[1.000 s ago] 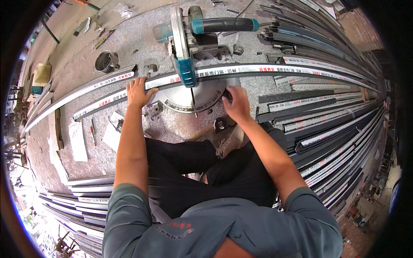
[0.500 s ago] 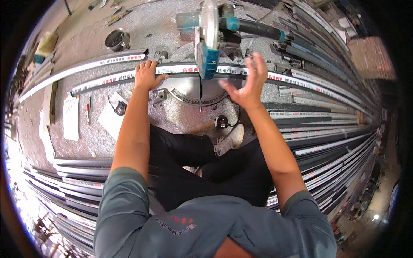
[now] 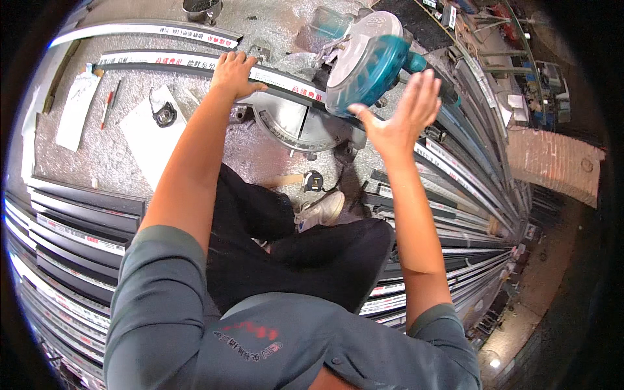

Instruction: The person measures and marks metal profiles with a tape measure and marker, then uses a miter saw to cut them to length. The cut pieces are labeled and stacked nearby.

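A long dark metal profile (image 3: 175,60) with a white printed strip along it lies across a miter saw's round base (image 3: 286,120). My left hand (image 3: 234,76) grips it left of the blade slot, fingers over the top and thumb toward me. The saw's teal-and-grey blade guard (image 3: 367,68) stands over the profile. My right hand (image 3: 404,117) is in the air just right of the guard, its palm flat, fingers stretched and thumb out. Nothing is in it. Behind its fingers shows part of the saw's dark and teal body.
A second profile (image 3: 143,30) lies farther back, near a metal pot (image 3: 202,9). Papers (image 3: 78,110), a red pen (image 3: 106,109) and a tape measure (image 3: 313,181) are on the floor. Stacked profiles (image 3: 78,227) line my left; more fan out at right. My shoe (image 3: 322,211) is near the saw base.
The view has turned toward the right. My right hand has moved up and right, its fingers straightened. My left hand stays on the profile.
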`<move>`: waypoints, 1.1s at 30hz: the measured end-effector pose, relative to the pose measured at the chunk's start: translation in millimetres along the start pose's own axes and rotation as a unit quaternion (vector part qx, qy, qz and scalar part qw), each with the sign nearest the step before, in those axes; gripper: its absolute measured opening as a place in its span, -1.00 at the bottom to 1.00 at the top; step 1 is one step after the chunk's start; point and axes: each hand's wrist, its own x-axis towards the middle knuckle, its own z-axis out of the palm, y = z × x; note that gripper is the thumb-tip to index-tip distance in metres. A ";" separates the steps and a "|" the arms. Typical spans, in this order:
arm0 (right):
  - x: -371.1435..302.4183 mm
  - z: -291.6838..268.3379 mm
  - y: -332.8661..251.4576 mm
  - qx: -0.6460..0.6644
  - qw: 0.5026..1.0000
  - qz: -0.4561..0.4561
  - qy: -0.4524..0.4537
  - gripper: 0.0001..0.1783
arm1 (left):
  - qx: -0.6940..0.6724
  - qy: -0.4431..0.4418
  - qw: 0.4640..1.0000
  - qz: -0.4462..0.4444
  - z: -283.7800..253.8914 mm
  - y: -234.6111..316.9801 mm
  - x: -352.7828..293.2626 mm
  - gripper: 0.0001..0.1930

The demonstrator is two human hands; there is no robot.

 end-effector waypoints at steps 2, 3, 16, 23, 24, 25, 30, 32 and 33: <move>29.1 -8.8 12.1 0.014 0.999 0.027 0.034 0.36 | 0.005 0.002 1.000 -0.004 0.6 0.2 -0.3 -0.10; 47.8 -10.1 18.5 0.029 0.998 0.037 0.048 0.29 | 0.008 0.003 1.000 -0.004 0.8 0.6 -0.7 -0.10; 138.5 -16.7 78.4 0.110 0.894 0.159 -0.404 0.20 | 0.035 -0.034 0.998 0.027 -10.8 -4.8 -0.6 -0.14; 99.9 -21.4 63.6 0.010 0.908 0.140 -0.396 0.25 | -0.016 0.029 0.998 0.061 3.9 -15.8 0.4 -0.20; 92.6 -23.2 58.3 0.019 0.916 0.138 -0.377 0.21 | -0.024 0.048 0.996 0.068 5.9 -17.0 0.5 -0.20; 90.0 -25.8 55.5 0.013 0.911 0.128 -0.392 0.19 | -0.026 0.061 0.995 0.075 8.0 -17.8 0.1 -0.21; 80.3 -30.0 44.1 0.025 0.925 0.127 -0.358 0.07 | -0.029 0.073 0.994 0.076 13.5 -19.9 1.7 -0.21; 79.3 -31.0 42.3 0.010 0.921 0.130 -0.368 0.06 | -0.015 0.060 0.996 0.069 13.8 -20.5 2.8 -0.20; 78.6 -31.1 41.2 0.000 0.922 0.129 -0.364 0.06 | -0.001 0.060 0.996 0.068 13.7 -20.8 3.4 -0.20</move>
